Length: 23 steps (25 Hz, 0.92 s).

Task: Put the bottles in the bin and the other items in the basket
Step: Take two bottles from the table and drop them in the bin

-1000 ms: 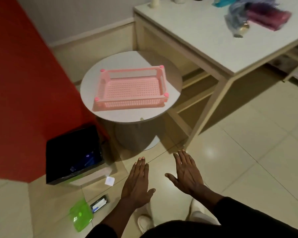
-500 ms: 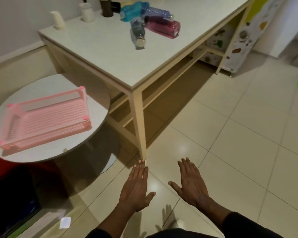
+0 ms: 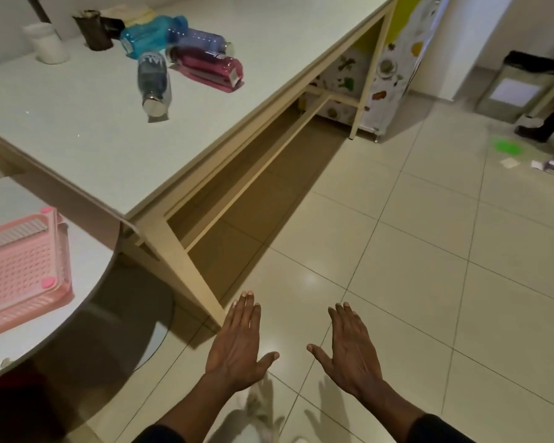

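Note:
Several bottles lie on the white table at the upper left: a grey-blue bottle, a magenta bottle, a purple bottle and a cyan bottle. Behind them stand a dark cup and a white cup. The pink basket sits on the round white table at the left edge. My left hand and my right hand hover flat, palms down, over the floor tiles, holding nothing, far below the bottles.
A table leg stands just beyond my left hand. A patterned cabinet stands past the table's far end. A metal bin with a black liner, a person's shoe and a green spot are at the far right.
The view has swung right and up: the basket slid to the left edge, the black bin on the floor left the frame, the bottles came closer. Both hands stay flat and empty.

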Tool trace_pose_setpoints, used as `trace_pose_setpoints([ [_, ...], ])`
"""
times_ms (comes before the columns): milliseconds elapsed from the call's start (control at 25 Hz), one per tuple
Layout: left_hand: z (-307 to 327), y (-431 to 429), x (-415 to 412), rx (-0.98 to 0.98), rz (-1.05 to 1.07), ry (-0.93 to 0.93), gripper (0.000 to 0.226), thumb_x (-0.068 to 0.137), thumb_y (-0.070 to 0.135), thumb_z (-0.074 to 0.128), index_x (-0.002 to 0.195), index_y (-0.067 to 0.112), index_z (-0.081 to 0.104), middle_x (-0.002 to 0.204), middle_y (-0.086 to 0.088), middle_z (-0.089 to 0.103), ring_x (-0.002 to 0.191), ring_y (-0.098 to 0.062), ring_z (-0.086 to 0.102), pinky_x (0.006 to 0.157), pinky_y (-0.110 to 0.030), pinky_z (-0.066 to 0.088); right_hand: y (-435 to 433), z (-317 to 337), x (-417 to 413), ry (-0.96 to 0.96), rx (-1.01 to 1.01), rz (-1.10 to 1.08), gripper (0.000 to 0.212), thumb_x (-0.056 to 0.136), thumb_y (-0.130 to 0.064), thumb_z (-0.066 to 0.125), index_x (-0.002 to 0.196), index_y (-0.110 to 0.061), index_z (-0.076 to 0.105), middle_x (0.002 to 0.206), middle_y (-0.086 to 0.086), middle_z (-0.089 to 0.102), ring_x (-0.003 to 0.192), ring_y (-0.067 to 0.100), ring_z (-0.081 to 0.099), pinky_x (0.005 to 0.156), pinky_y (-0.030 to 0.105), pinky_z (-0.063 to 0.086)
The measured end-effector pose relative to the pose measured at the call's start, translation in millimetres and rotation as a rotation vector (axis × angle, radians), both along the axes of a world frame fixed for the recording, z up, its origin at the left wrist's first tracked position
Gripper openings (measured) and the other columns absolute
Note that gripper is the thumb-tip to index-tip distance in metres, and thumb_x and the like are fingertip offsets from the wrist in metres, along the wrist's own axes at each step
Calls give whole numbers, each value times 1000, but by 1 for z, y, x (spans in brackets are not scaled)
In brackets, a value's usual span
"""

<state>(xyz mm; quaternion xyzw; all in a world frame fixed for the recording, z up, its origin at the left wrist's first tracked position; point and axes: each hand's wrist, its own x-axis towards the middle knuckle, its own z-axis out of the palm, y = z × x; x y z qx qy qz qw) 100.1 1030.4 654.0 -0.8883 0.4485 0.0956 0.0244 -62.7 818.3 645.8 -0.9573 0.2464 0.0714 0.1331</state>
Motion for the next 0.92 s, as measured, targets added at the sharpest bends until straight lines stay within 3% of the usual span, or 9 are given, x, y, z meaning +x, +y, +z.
trace_pose_setpoints([
  [160,-1,-41,46,32,-51,-8,113,94,85,25,169,4,-1,171,-20,-31,159,-35,-31,130,-47,-15,-25,-5,38,-64,0,-41,102,92,-83,15,165,-12,13,173,9,10,161,23,-1,130,37,-2],
  [400,6,-110,123,-85,-87,-28,114,93,88,27,170,7,2,171,-15,-35,157,-31,-37,124,-40,-29,-77,25,112,-130,-2,-160,101,92,-83,21,165,-13,12,173,8,10,161,22,1,128,33,-4],
  [520,30,-140,163,-172,-68,-80,109,96,82,31,169,5,7,173,-17,-29,160,-31,-30,130,-42,-20,-105,51,167,-210,-17,-141,97,95,-79,30,164,-13,16,172,8,14,160,21,6,130,35,6],
  [680,80,-168,203,-379,-14,-141,94,103,69,40,166,2,23,178,-17,-9,165,-30,-12,135,-45,5,-132,95,245,-386,31,-109,88,97,-70,46,161,-14,24,170,7,23,160,20,13,129,40,18],
  [920,143,-195,269,-520,184,-286,91,102,60,48,165,0,24,178,-19,-1,166,-30,-4,134,-49,12,-177,157,357,-631,86,18,77,97,-59,58,155,-16,31,163,7,38,153,21,31,123,43,33],
])
